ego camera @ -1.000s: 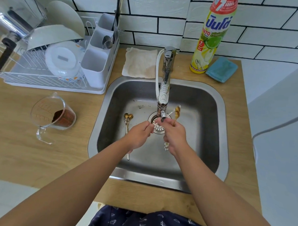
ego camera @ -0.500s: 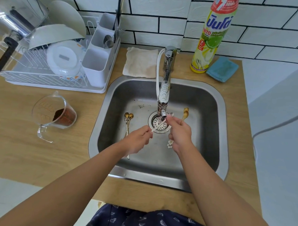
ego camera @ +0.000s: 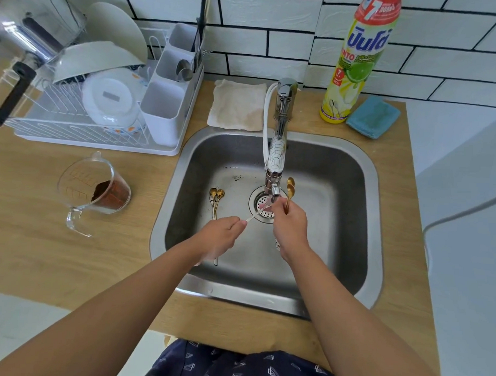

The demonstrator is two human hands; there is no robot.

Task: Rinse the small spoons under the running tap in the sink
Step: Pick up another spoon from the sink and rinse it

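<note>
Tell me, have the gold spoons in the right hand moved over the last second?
Yes. The gold spoons in the right hand have swung from leaning right of the tap to standing upright, closer beside its spout.

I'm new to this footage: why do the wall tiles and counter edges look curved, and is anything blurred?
Head view: wide-angle lens bows the tile lines and the sink rim; daylight is soft, with glare on the tap; the spoon under the water is smeared between the left hand and right hand.
</note>
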